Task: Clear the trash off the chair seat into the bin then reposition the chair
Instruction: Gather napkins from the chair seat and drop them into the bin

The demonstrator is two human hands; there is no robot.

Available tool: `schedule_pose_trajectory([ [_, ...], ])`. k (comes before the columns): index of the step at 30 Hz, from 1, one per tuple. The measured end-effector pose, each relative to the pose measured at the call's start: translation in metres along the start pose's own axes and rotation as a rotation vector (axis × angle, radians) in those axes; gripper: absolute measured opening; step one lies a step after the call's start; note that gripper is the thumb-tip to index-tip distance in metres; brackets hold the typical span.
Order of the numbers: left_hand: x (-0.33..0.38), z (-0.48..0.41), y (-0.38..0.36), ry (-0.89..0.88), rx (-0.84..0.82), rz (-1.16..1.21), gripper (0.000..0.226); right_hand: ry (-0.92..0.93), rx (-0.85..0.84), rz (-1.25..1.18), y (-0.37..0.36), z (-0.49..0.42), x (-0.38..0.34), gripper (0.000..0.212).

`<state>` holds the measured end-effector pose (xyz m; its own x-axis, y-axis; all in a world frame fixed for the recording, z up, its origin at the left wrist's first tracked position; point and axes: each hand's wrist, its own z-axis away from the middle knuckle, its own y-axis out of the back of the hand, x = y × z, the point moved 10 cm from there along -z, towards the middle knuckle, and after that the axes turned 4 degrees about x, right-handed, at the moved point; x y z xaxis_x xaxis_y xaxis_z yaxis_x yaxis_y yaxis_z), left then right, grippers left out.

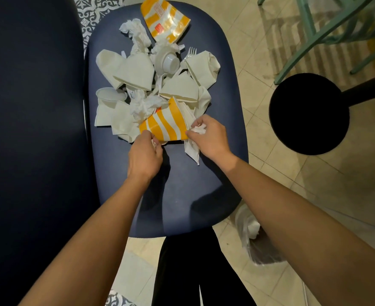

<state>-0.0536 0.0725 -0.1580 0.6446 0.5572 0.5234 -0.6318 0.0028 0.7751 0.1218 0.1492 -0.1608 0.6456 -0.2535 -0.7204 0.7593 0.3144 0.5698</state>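
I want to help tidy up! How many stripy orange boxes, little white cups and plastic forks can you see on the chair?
Striped orange boxes: 2
Small white cups: 2
Plastic forks showing: 2
Total: 6

Navy chair seat [182, 195], crumpled napkins [135, 69], striped paper cups [164, 127], plastic fork [191, 52]

Your left hand [145, 151] and right hand [210, 138] are bare, forearms [116, 208] too, right up to the frame edge. Down below you're in plain black trousers [182, 266].
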Motion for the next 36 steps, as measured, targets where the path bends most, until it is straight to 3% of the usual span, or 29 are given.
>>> schedule_pose_trajectory([
  [5,-0.005,0.002,0.012,0.022,0.065,-0.017,0.013,-0.015,-0.034,0.037,-0.012,-0.010,-0.017,0.045],
  [13,-0.015,0.005,0.016,0.069,0.057,0.009,0.015,-0.069,-0.038,0.118,-0.026,-0.017,-0.016,0.034],
  [18,-0.013,0.005,0.017,0.067,0.064,0.015,0.017,-0.011,-0.067,0.121,-0.023,-0.010,-0.022,0.029],
  [25,0.000,0.009,0.020,-0.008,0.092,0.065,0.027,0.050,0.062,0.190,0.017,0.002,-0.018,0.037],
  [31,0.038,0.020,-0.003,-0.119,-0.019,0.164,0.045,0.094,0.166,0.245,0.058,0.023,-0.003,0.037],
  [36,0.074,0.043,-0.037,-0.218,-0.122,0.149,0.045,0.018,0.222,0.202,0.097,0.049,0.037,0.036],
])
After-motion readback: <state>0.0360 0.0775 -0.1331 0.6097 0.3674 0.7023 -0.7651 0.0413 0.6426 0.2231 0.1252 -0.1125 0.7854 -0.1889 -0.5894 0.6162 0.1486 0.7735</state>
